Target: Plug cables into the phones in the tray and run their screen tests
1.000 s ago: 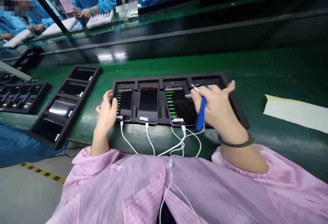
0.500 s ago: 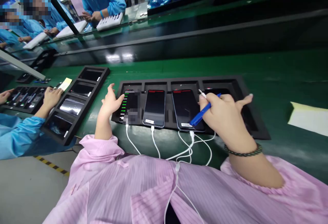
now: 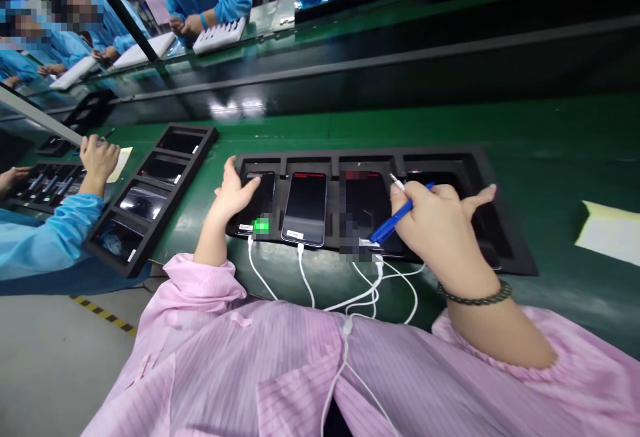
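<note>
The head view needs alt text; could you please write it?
The left hand is at the leftmost phone in a black tray; the right hand holds a blue pen over another phone. White cables trail from the phones.

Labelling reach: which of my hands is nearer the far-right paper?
Right. Right hand: over the tray, left of the paper; left hand: farther, at the tray's left end.

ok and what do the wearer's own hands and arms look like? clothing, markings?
Left hand and right hand: no gloves. Left sleeve and right sleeve: pink, loose, finely striped; the right one's cuff is gathered. Dark braided bracelet on the right wrist; none visible on the left.
</note>
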The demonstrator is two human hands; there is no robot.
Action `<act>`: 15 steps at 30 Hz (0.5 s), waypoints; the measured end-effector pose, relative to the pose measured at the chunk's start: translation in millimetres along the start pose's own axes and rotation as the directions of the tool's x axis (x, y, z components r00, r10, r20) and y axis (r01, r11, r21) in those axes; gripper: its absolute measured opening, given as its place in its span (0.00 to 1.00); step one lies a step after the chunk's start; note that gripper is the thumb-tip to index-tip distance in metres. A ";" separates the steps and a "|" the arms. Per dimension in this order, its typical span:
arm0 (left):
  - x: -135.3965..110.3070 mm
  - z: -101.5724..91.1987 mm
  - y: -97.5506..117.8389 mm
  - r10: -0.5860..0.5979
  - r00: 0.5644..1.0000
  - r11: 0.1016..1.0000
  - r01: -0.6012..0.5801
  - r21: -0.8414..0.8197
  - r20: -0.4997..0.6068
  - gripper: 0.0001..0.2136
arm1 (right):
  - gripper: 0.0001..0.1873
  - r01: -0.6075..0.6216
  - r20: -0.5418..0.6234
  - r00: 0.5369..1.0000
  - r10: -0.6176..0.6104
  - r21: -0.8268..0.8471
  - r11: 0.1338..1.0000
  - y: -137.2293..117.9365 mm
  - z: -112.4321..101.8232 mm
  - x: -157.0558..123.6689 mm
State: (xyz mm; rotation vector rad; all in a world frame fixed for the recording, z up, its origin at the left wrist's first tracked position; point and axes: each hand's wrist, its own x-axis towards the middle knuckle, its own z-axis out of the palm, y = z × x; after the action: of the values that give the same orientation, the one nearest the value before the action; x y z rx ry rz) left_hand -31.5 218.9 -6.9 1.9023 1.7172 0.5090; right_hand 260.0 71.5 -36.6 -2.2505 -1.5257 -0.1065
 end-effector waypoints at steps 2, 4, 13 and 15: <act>-7.1 6.3 13.9 0.009 1.000 0.996 -0.011 0.093 0.017 0.44 | 0.17 -0.011 -0.003 1.000 0.011 0.000 1.000 -2.4 -0.1 -0.4; -11.6 11.0 23.9 0.000 1.000 0.989 -0.004 0.150 0.022 0.49 | 0.17 -0.011 -0.007 1.000 0.011 -0.006 1.000 -4.2 0.2 -1.2; -10.0 16.1 41.8 -0.047 0.999 0.975 0.042 0.217 0.015 0.53 | 0.15 -0.048 0.045 0.998 0.053 -0.097 0.994 -15.5 -4.5 -0.8; -10.3 16.0 43.6 -0.043 0.999 0.974 0.035 0.223 0.031 0.52 | 0.16 -0.042 0.079 0.996 0.052 -0.123 0.992 -17.4 -6.7 -0.1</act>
State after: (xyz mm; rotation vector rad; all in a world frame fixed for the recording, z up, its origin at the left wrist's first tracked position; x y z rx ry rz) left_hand 11.3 204.1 7.5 2.0121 1.8498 0.2753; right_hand 245.4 74.4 -25.4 -2.4122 -1.5445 -0.0963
